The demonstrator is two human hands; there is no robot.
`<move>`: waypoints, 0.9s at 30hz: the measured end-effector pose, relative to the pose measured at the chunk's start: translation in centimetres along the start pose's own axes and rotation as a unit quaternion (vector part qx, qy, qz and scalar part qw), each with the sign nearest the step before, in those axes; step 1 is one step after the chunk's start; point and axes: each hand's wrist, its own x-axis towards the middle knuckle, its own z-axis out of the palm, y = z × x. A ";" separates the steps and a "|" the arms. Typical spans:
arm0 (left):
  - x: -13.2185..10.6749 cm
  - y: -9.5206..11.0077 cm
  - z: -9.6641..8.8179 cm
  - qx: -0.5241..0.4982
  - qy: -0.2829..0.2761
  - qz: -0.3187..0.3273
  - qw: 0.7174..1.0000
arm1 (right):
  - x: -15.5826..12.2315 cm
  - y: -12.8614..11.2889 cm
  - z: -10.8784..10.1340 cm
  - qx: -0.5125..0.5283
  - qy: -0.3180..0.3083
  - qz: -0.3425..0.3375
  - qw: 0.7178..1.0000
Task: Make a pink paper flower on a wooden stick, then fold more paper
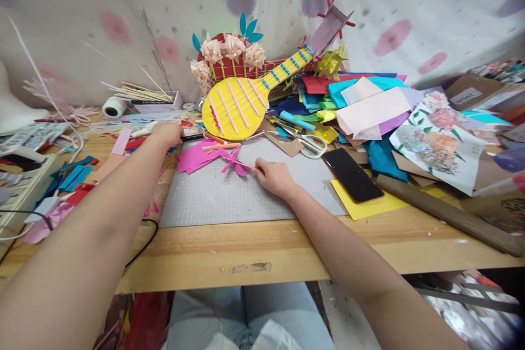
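Note:
My right hand (274, 176) rests on the grey cutting mat (229, 197) with its fingers pinched on the thin stick of a small magenta paper flower (233, 163). My left hand (166, 134) reaches far out to the mat's upper left corner, fingers curled down over a dark thin tool among paper scraps; what it grips is hidden. Magenta paper pieces (196, 156) lie between the two hands. A yellow paper guitar (241, 101) with pink strings stands just behind them.
Scissors (309, 145) and a black phone (353, 175) lie right of the mat, with a yellow sheet (369, 205) under the phone. A heap of coloured paper (369, 109) fills the right side. A wooden stick (447, 213), a tape roll (114, 106) and skewers (139, 93) sit around.

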 end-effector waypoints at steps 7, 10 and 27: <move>-0.3 -0.2 0.4 -0.013 0.027 -0.024 0.999 | 0.0 -0.2 -0.2 -0.004 -0.013 0.008 1.000; -0.3 0.0 0.1 -0.019 0.061 -0.011 0.998 | 0.0 -0.3 -0.2 -0.006 -0.012 0.010 1.000; -13.1 11.2 5.1 -0.407 0.274 0.001 0.871 | -0.1 -0.6 0.4 -0.028 0.015 -0.010 0.999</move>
